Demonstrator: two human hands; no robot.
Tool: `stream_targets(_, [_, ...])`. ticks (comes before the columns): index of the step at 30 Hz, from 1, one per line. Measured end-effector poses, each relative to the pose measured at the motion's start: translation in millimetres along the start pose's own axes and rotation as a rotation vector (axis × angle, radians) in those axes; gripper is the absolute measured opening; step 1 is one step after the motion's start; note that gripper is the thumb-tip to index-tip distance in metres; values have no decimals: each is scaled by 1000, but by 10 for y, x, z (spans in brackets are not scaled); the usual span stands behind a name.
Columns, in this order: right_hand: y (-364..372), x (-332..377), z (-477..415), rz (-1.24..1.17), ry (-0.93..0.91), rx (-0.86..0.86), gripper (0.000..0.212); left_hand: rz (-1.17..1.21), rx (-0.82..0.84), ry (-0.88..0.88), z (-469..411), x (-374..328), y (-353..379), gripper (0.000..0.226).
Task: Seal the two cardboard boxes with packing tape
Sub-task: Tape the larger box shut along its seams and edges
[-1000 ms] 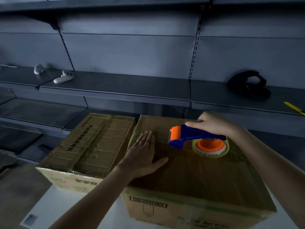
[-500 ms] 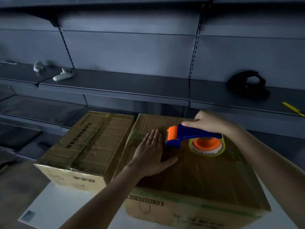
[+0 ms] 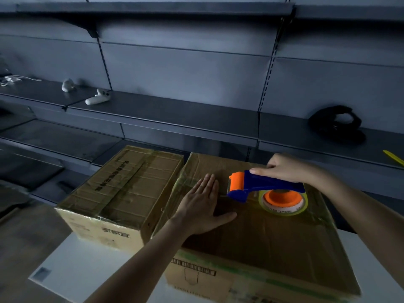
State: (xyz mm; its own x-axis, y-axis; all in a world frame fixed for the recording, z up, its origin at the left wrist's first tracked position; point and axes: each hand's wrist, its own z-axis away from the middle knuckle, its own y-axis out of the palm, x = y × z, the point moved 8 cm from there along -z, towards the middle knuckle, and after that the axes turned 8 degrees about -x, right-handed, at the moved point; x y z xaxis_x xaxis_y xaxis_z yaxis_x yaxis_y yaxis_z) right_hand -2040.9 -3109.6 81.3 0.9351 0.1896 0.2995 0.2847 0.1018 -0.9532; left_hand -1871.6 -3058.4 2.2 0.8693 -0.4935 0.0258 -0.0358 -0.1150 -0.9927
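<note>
Two cardboard boxes stand side by side on a white table. The smaller left box has tape strips across its top. On the larger right box my left hand presses flat with straight fingers on the closed top. Just right of it, my right hand grips the blue handle of a blue and orange tape dispenser, which rests on the box top with its orange cutter end pointing toward my left hand. A tape roll with an orange core sits in the dispenser.
Dark grey wall shelving runs behind the boxes. On it lie two white controllers, a white cable at the far left, a black headset strap and a yellow object at the right edge.
The dispenser and my right hand have shifted slightly left along the box top, closer to my left hand. My left hand stays pressed flat on the box.
</note>
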Motion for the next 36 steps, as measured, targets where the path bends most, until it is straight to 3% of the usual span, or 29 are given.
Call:
stream_targets(10, [-189, -286, 176, -46, 13, -3, 57, 12, 20, -44, 22, -10, -42, 99])
stream_targets(16, [-441, -762, 452, -58, 75, -59, 59, 10, 20, -58, -9, 2, -21, 114])
stream_targets(24, [-250, -917, 433, -42, 81, -68, 56, -37, 57, -92, -19, -121, -62, 136])
stream_targets(30, [-196, -910, 352, 24, 76, -61, 60, -76, 63, -64, -97, -515, -64, 105])
stream_targets(36, [-166, -930, 299, 37, 48, -38, 66, -6, 52, 31, -278, -1093, -24, 104])
